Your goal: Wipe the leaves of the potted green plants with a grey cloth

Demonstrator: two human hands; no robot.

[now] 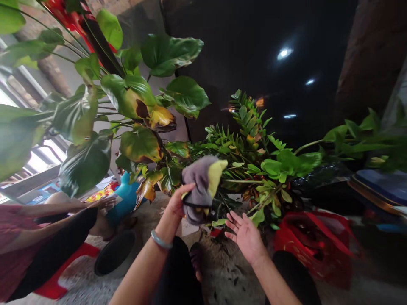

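My left hand (178, 203) is raised and closed around a grey and yellow cloth (202, 186), which it holds against the lower leaves of a large-leafed plant (140, 101). A pale bangle sits on that wrist. My right hand (244, 233) hovers open, palm up and fingers spread, just below the small-leafed green plant (254, 148) and to the right of the cloth. It holds nothing. Some big leaves are yellowed and brown at the edges.
Another person (38, 237) in red and black sits at the left, an arm stretched out. A blue watering can (127, 199) stands behind the leaves. A dark round dish (114, 252) lies on the floor. A red bag (313, 245) sits at the right.
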